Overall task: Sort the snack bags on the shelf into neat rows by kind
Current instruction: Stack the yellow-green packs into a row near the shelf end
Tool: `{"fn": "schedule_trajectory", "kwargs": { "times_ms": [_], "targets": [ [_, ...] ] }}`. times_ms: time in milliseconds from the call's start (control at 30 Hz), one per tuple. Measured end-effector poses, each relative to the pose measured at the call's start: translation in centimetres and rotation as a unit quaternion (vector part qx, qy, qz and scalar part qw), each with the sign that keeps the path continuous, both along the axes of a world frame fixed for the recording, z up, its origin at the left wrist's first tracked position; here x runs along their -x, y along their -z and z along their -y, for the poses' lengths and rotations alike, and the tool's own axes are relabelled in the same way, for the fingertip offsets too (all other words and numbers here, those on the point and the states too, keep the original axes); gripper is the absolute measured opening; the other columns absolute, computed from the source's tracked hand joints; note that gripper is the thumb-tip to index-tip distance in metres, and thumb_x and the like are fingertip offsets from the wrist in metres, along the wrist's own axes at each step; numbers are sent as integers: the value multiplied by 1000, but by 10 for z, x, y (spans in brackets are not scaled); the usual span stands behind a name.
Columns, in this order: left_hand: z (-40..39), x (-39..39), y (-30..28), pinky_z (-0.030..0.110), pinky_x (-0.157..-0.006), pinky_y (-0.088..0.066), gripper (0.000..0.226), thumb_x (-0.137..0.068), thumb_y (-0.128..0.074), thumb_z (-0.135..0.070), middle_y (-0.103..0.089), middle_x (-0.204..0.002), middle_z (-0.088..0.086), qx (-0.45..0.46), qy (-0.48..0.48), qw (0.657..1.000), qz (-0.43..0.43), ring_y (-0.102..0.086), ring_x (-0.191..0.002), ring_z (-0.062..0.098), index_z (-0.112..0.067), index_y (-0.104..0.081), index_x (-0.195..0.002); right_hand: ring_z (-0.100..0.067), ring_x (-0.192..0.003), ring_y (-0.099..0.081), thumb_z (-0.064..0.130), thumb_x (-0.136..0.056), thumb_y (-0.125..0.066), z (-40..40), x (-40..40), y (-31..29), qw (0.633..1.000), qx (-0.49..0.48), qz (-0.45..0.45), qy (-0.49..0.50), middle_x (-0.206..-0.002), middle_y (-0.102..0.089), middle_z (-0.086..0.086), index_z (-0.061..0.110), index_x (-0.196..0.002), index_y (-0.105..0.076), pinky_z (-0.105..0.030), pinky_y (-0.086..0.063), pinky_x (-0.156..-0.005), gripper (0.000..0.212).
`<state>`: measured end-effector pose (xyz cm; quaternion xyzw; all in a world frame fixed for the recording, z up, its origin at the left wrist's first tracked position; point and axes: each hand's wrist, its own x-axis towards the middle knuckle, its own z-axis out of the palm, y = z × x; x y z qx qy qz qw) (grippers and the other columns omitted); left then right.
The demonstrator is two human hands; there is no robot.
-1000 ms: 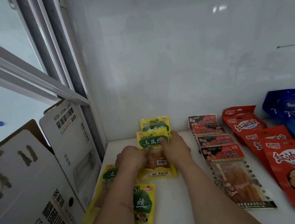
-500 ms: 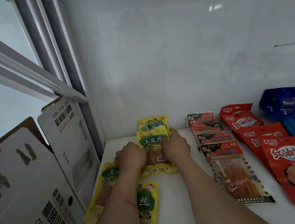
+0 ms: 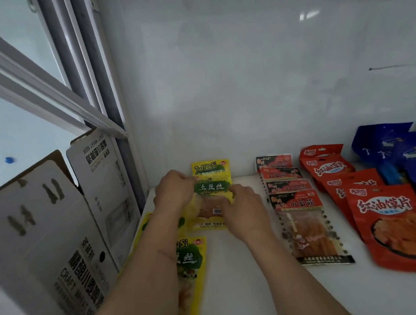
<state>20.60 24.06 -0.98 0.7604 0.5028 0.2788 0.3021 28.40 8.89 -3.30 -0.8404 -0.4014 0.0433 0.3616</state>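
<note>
Both hands hold one yellow snack bag at the far left of the white shelf. The left hand pinches its upper left corner; the right hand curls over its right edge. Another yellow bag leans on the back wall just behind. To the right lie rows of dark-topped strip packs, red bags and blue bags.

Two bare forearms reach forward from the bottom of the view, wrists close together. The left hand has curled fingers gripping a yellow snack bag. The right hand pinches the bag's right edge, knuckles up.
</note>
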Motion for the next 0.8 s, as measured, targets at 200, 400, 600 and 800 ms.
{"fn": "schedule_trajectory", "kwargs": {
  "times_ms": [200, 400, 600, 800],
  "targets": [
    [17, 53, 7, 36, -94, -50, 52, -93, -57, -45, -61, -130, 15, -29, -83, 992, -86, -58, -116, 34, -8, -58, -129, -27, -122, -46, 67, -95, -32, 48, 51, 8, 991, 122, 19, -59, -130, -53, -5, 18, -130, -59, -40, -38, -99, 66],
    [45, 106, 36, 38, -89, -52, 63, -88, -53, -58, -65, -121, 15, 32, -144, 974, -174, -62, -108, 36, -9, -59, -127, -24, -129, -37, 78, -85, -40, 62, 78, 27, 986, 117, 47, -109, -131, -49, 3, 24, -121, -62, -40, -26, -109, 69],
    [74, 117, 49, 32, -77, -45, 61, -94, -55, -55, -62, -113, 16, 115, -169, 978, -45, -58, -93, 31, -3, -57, -126, -24, -128, -41, 48, -97, -52, 64, 73, 25, 988, 95, 11, -125, -132, -54, 3, 25, -116, -66, -38, -26, -110, 34],
    [79, 119, 52, 39, -79, -55, 77, -71, -53, -75, -69, -104, 16, 96, -171, 980, -36, -66, -89, 34, -8, -66, -109, -29, -108, -58, 29, -102, -42, 79, 54, 15, 993, 45, -36, -103, -110, -67, -4, 21, -100, -48, -38, -42, -86, 11]
  ]
}}
